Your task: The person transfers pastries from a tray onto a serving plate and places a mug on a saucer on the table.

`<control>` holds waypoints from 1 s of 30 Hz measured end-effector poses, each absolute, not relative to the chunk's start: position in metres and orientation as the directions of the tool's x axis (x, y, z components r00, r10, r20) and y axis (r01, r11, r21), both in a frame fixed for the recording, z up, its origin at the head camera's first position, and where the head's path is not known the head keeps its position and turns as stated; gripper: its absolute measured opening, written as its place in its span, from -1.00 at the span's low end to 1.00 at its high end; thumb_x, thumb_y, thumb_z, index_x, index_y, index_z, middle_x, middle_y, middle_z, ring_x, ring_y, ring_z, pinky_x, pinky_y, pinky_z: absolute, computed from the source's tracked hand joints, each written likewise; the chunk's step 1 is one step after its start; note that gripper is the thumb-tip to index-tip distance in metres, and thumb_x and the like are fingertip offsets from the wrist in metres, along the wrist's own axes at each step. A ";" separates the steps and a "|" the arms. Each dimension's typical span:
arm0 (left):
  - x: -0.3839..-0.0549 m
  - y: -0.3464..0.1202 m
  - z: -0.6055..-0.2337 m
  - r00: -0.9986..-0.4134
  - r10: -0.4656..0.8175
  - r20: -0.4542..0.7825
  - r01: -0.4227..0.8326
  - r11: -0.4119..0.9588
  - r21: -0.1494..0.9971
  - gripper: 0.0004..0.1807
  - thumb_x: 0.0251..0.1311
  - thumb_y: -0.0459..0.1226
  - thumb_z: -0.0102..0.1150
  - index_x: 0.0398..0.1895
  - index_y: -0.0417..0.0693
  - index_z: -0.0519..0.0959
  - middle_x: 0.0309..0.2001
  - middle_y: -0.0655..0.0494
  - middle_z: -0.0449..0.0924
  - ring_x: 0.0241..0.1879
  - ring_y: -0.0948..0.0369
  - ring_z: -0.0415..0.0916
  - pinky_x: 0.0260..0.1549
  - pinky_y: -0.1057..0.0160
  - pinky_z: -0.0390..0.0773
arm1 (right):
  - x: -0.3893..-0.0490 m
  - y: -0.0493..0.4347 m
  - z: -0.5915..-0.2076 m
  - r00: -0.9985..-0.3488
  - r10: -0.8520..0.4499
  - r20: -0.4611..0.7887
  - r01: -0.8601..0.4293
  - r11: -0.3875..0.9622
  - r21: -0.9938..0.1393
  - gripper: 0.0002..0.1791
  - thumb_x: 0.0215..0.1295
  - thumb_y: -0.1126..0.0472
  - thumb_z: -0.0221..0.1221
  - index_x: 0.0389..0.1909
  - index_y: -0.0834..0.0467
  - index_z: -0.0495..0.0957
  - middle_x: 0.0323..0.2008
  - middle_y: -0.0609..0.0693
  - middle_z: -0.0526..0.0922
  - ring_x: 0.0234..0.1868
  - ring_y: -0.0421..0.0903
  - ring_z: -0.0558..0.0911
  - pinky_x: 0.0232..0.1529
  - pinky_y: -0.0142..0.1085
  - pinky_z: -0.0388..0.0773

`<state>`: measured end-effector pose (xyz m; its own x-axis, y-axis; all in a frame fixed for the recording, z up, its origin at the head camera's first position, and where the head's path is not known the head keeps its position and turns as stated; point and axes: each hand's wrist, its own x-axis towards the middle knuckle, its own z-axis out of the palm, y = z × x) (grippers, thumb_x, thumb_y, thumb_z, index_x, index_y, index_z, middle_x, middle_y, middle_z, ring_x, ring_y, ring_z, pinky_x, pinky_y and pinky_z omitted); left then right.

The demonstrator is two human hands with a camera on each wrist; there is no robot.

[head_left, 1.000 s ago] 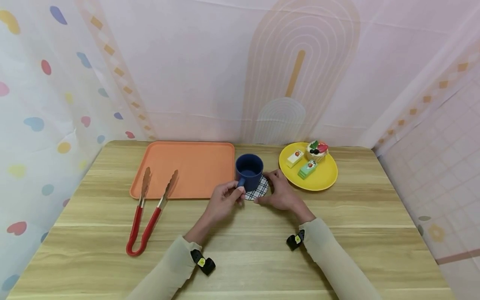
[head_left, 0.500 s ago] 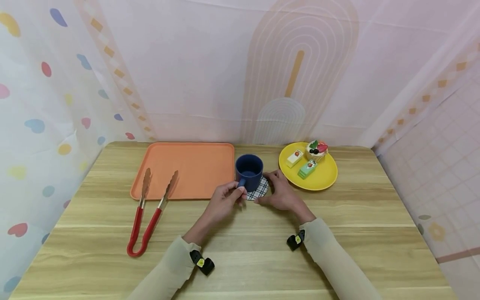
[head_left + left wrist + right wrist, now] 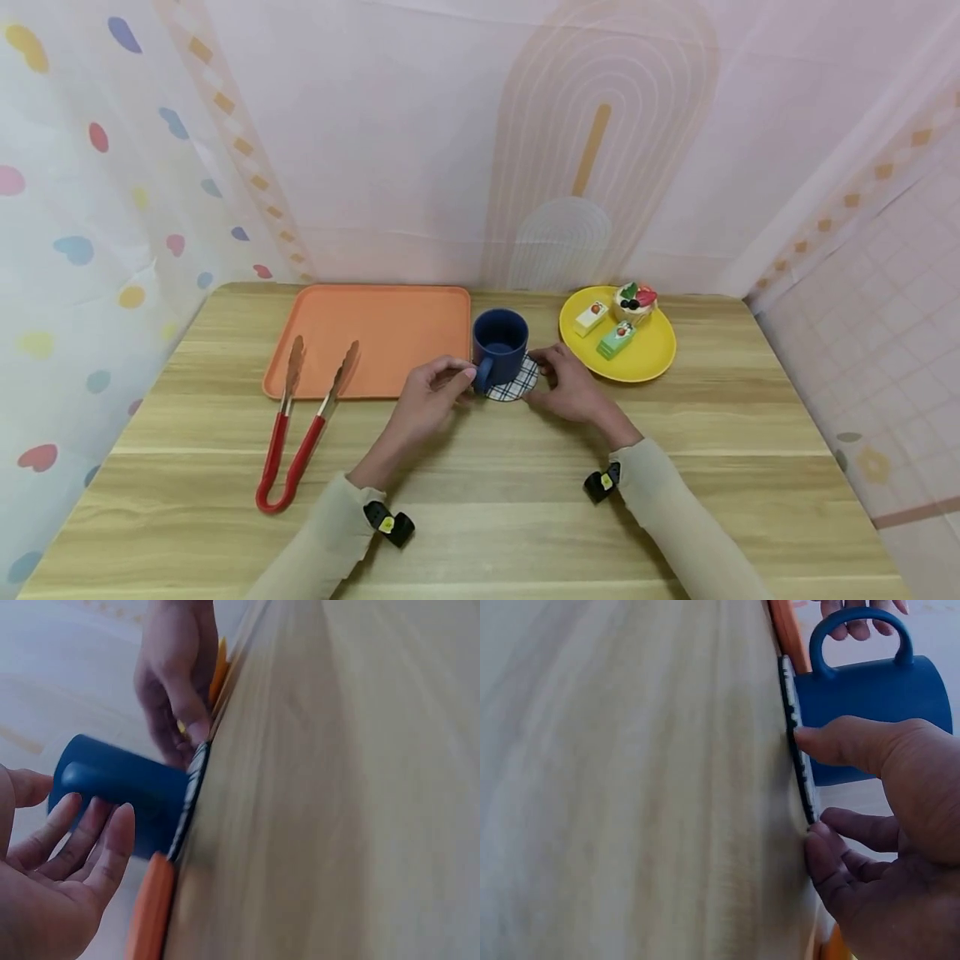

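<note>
A dark blue mug stands upright on a round checked coaster in the middle of the table, its handle towards the person. Beside the handle is my left hand; the left wrist view shows its fingers loosely bent and apart from the handle, holding nothing. My right hand lies at the coaster's right side. Its thumb and fingertips are spread along the coaster's edge, at or very near it, without a visible pinch. Whether they touch it is hard to tell.
An orange tray lies just left of the mug. Red-handled tongs rest with their tips over its front edge. At the right stands a yellow plate bearing a cupcake and two small cake pieces. A patterned curtain hangs behind.
My left hand has let go of the mug's handle and moved slightly left. My right hand has shifted a little to the right, away from the coaster. Mug and coaster look unmoved.
</note>
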<state>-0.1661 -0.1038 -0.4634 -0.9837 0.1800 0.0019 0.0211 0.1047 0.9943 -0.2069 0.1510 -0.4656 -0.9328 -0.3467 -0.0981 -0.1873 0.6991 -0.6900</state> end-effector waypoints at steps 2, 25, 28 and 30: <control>-0.167 -0.110 -0.460 -0.984 0.174 0.025 0.050 0.139 0.989 -0.72 0.49 -0.17 0.15 0.05 -0.18 0.64 -0.02 -0.18 0.69 -0.04 -0.15 0.67 -0.12 -0.01 0.72 | -0.207 0.152 -0.462 -0.931 -0.356 -0.077 -0.207 0.692 -0.691 -0.31 0.19 0.15 0.42 0.34 0.23 0.46 0.07 0.10 0.50 0.05 0.01 0.51 0.10 -0.15 0.51; -0.161 -0.186 -0.436 -0.920 0.104 0.377 0.380 0.465 0.800 -0.45 0.43 -0.23 0.21 0.46 0.04 0.41 0.43 -0.03 0.44 0.45 -0.02 0.36 0.24 -0.06 0.51 | -0.189 0.205 -0.422 -0.945 -0.318 0.075 -0.288 0.705 -0.648 -0.37 0.36 0.13 0.33 0.39 0.22 0.42 0.28 0.20 0.52 0.19 0.16 0.58 0.09 0.04 0.63; -0.158 -0.198 -0.436 -0.916 0.086 0.391 0.378 0.509 0.774 -0.38 0.42 -0.22 0.23 0.52 0.09 0.35 0.49 -0.02 0.37 0.46 -0.08 0.34 0.38 -0.14 0.34 | -0.188 0.215 -0.419 -0.945 -0.308 0.111 -0.305 0.706 -0.640 -0.40 0.38 0.12 0.32 0.37 0.21 0.43 0.28 0.22 0.52 0.20 0.19 0.57 0.06 0.05 0.64; -0.157 -0.207 -0.435 -0.909 0.077 0.410 0.383 0.543 0.747 -0.34 0.40 -0.22 0.25 0.53 0.13 0.33 0.50 -0.04 0.36 0.40 -0.20 0.40 0.50 -0.24 0.07 | -0.187 0.222 -0.416 -0.945 -0.299 0.137 -0.315 0.701 -0.640 -0.42 0.39 0.12 0.31 0.36 0.20 0.44 0.27 0.24 0.52 0.20 0.22 0.57 0.06 0.08 0.64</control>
